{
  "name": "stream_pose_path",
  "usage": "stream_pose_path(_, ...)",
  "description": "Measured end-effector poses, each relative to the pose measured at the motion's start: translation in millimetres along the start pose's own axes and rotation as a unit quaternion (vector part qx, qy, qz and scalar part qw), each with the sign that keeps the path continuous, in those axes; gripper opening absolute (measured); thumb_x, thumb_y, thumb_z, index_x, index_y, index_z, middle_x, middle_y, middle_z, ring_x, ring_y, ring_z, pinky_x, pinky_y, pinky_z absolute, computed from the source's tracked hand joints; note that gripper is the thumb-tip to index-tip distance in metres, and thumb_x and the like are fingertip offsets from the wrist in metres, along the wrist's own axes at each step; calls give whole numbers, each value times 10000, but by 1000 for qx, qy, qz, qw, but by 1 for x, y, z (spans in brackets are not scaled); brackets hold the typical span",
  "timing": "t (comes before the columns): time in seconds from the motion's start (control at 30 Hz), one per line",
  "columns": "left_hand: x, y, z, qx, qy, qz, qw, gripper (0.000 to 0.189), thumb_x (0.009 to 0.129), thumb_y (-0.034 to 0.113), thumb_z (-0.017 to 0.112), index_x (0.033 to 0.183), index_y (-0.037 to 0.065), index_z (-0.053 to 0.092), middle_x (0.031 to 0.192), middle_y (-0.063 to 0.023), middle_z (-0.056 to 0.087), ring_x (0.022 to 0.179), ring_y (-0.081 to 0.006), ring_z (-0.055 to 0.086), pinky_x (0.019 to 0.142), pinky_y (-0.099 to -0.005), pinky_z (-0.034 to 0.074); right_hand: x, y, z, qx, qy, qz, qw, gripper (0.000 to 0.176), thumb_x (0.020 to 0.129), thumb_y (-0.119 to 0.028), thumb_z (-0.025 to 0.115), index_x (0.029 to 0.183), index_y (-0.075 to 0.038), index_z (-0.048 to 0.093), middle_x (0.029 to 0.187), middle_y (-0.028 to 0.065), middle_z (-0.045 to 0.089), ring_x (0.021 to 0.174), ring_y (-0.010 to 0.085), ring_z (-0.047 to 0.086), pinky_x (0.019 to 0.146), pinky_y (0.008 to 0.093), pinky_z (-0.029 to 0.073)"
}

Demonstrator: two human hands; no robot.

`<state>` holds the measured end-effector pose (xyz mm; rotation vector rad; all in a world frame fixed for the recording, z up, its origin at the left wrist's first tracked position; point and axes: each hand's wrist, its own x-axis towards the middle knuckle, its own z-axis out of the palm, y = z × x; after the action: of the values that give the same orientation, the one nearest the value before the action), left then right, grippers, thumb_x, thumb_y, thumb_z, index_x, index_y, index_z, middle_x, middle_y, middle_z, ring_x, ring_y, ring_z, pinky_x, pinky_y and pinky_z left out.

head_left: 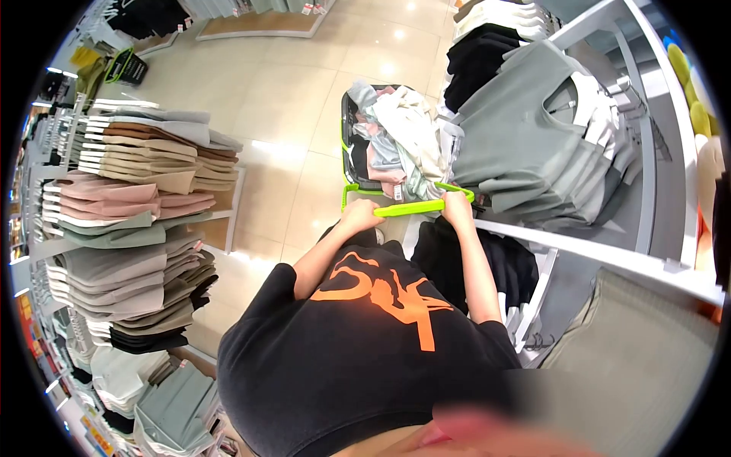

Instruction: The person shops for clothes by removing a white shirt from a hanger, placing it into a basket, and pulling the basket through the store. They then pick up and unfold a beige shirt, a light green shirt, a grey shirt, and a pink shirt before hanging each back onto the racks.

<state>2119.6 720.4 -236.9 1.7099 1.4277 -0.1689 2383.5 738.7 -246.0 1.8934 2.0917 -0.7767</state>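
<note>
A dark basket with a green rim (345,145) stands in front of me, heaped with white, pink, pale blue and grey clothes (400,133). Its bright green handle (411,208) is pulled toward my body. My left hand (361,216) is closed around the handle's left part, and my right hand (457,207) is closed around its right part. Close beyond my right hand, a grey-green shirt (518,114) hangs on a rack, touching or nearly touching the basket's right side.
Folded-looking hung clothes in beige, pink and grey (145,206) line a rack on the left. A white rack rail (579,247) crosses at the right, above black garments (495,263). Tiled floor (285,137) runs between the racks. Another basket (128,67) is at the far left.
</note>
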Motion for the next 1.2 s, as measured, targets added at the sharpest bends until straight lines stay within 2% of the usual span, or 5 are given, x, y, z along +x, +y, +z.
stream_pose_path(0.4, 81, -23, -66, -24, -57, 40, 997, 301, 574, 341, 606, 756, 107, 658, 689, -148, 610, 668, -298, 598, 634, -393, 471, 74, -10, -38, 24, 39, 22, 999, 97, 648, -118, 578, 696, -49, 626, 709, 183, 593, 718, 332, 589, 655, 427, 471)
stream_pose_path(0.57, 92, -11, -94, -8, -69, 34, 997, 274, 622, 341, 598, 738, 97, 645, 676, -126, 610, 664, -293, 595, 620, -393, 471, 91, -9, -42, 19, 22, 24, 999, 120, 633, -115, 578, 718, -57, 639, 718, 183, 594, 712, 333, 585, 661, 426, 468)
stream_pose_path(0.9, 101, -32, -88, 4, -36, 35, 999, 264, 610, 355, 601, 750, 136, 648, 695, -108, 615, 678, -278, 601, 617, -391, 476, 106, -19, -40, -5, 30, 21, 999, 95, 652, -93, 579, 721, -49, 629, 724, 168, 601, 750, 334, 580, 669, 416, 473)
stream_pose_path(1.03, 110, -51, -75, 28, 0, 86, 996, 248, 617, 360, 611, 711, 131, 631, 674, -111, 606, 687, -280, 598, 610, -403, 467, 103, -29, -38, -19, 53, 20, 998, 81, 655, -84, 586, 717, -54, 628, 717, 163, 603, 763, 332, 578, 664, 410, 479)
stream_pose_path(1.2, 104, -45, -91, 40, -15, 71, 997, 198, 632, 317, 604, 721, 143, 635, 690, -127, 605, 689, -302, 594, 626, -407, 469, 98, -37, -38, -12, 59, 31, 998, 84, 665, -107, 576, 702, -56, 632, 703, 166, 601, 741, 338, 575, 659, 412, 478)
